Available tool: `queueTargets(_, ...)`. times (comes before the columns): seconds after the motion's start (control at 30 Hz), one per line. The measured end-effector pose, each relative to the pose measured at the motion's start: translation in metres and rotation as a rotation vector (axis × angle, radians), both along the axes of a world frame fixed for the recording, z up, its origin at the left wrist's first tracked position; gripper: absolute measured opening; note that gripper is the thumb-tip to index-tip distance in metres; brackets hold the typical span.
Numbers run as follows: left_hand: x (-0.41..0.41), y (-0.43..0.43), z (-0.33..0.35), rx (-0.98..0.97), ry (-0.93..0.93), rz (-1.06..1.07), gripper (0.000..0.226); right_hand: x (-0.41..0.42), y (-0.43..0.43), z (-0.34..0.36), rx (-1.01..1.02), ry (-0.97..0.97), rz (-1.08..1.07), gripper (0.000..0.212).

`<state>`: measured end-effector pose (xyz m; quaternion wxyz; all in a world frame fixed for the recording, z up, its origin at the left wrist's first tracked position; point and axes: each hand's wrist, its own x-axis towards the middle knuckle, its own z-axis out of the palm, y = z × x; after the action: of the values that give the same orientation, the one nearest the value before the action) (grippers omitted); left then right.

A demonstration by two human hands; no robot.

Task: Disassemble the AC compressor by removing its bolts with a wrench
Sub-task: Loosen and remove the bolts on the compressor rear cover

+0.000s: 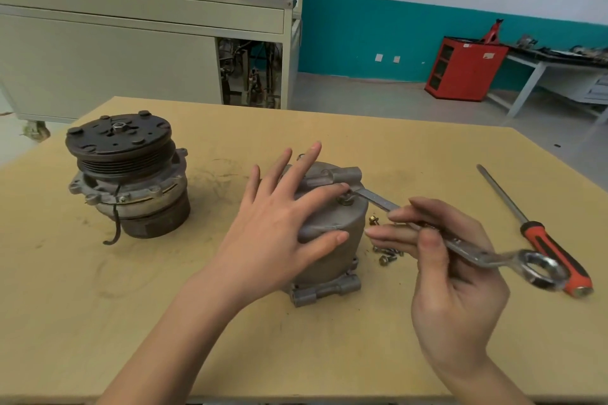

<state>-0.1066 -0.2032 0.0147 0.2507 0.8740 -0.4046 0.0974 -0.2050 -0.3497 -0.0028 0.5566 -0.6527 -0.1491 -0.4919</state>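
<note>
A pulley half (126,174) stands at the left. The left hand (279,223), fingers spread, presses the compressor body (332,240) mid-worktop, likely steadying it. The right hand (437,260) pinches the wrench (460,240), its head on a bolt (346,199). Loose bolts (386,255) and a screwdriver (539,230) lie on the tan worktop (362,355); a red cabinet (464,69) stands beyond.

The round grey metal compressor body (332,233) stands upright. The long silver wrench (427,233) sits on its top bolt (346,199). Loose gold bolts (386,253) lie beside it.
</note>
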Motion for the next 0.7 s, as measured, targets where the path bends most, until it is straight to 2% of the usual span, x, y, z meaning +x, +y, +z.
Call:
queueTargets(0.1, -0.002, 0.0, 0.002, 0.01, -0.002, 0.01, 0.059, -0.003, -0.004, -0.004, 0.057, 0.032, 0.001, 0.023)
queueTargets(0.2, -0.004, 0.001, 0.003, 0.063, -0.006, 0.036, 0.069, -0.002, -0.014, -0.002, 0.204, 0.1, 0.03, 0.016)
queueTargets(0.33, -0.006, 0.001, 0.004, 0.08, -0.041, 0.042, 0.07, 0.004, -0.031, 0.0, 0.369, 0.177, 0.162, 0.032)
queueTargets(0.4, -0.007, 0.001, 0.003, 0.075, -0.054, 0.035, 0.067, 0.006, -0.036, 0.0, 0.415, 0.223, 0.22, 0.034)
queueTargets(0.57, -0.007, 0.0, 0.0, 0.04, -0.072, 0.032, 0.063, 0.01, -0.05, 0.006, 0.51, 0.314, 0.345, 0.018)
queueTargets(0.7, -0.01, -0.001, -0.001, 0.017, -0.115, 0.036, 0.058, 0.039, -0.076, 0.022, 0.663, 0.515, 0.238, 0.029)
